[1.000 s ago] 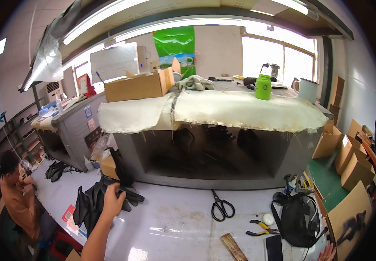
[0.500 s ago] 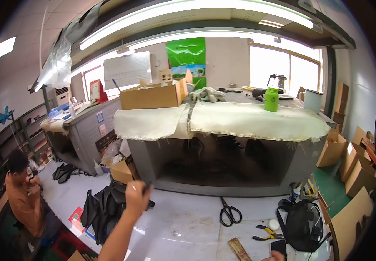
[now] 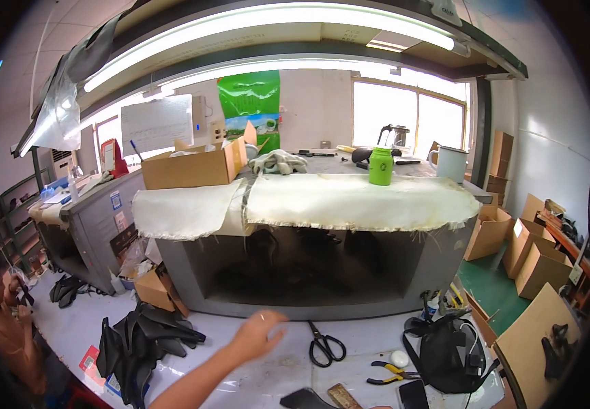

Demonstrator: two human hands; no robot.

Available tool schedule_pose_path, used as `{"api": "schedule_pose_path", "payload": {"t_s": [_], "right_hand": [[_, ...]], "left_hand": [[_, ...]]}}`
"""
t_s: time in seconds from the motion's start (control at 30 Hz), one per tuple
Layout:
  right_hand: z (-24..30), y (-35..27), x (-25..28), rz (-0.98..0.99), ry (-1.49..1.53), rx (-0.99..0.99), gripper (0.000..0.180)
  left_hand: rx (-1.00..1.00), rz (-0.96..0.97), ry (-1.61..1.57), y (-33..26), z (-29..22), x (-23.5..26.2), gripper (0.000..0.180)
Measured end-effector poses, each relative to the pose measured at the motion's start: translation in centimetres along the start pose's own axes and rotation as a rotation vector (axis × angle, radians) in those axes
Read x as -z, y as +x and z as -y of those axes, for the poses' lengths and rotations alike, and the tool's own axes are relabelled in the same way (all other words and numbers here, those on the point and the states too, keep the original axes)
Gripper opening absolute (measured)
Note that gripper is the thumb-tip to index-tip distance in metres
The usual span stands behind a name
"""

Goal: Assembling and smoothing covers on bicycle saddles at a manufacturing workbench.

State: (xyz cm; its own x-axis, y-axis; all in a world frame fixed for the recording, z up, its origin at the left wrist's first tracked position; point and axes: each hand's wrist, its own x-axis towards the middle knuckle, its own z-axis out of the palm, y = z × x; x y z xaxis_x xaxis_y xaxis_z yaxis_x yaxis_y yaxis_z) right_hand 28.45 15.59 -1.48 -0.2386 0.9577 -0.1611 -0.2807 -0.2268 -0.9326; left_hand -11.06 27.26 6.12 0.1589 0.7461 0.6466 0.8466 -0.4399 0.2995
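Fingers (image 3: 272, 320) of my left hand (image 3: 257, 335) are spread open, holding nothing, above the glossy white table (image 3: 240, 382), near black scissors (image 3: 325, 344).

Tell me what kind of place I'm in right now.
Probably a small workshop or factory floor. A grey workbench draped with cream fabric, scissors and pliers on the white table, and stacked cardboard boxes suggest hand assembly or cutting work.

Glossy white worktop (image 3: 261, 382), matt black-handled metal scissors (image 3: 325, 344), frayed cream cloth (image 3: 349, 201) at twelve o'clock, matt brown cardboard box (image 3: 189, 169).
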Motion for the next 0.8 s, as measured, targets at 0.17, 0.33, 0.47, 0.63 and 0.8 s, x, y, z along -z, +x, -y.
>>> {"api": "schedule_pose_path", "payload": {"t_s": [0.17,0.33,0.47,0.63,0.8], "right_hand": [[-0.5,0.4,1.8,-0.23,-0.054,0.156,0.017],[1.1,0.6,0.3,-0.223,-0.144,0.091,0.018],[3.9,0.9,-0.5,-0.251,-0.111,0.092,0.021],[5.2,10.7,2.1,-0.269,-0.05,0.526,0.023],[9.9,17.6,-4.4,-0.286,0.356,0.439,0.022]], "left_hand": [[0.143,0.047,0.192,8.7,5.8,-3.7,0.034],[-0.179,-0.107,0.416,12.8,8.0,-11.0,0.04],[-0.023,0.071,0.502,13.6,7.7,-12.1,0.039],[0.038,-0.583,0.044,9.0,3.7,-6.4,0.027],[0.701,-0.911,-1.044,-1.1,2.2,-7.4,0.019]]}}
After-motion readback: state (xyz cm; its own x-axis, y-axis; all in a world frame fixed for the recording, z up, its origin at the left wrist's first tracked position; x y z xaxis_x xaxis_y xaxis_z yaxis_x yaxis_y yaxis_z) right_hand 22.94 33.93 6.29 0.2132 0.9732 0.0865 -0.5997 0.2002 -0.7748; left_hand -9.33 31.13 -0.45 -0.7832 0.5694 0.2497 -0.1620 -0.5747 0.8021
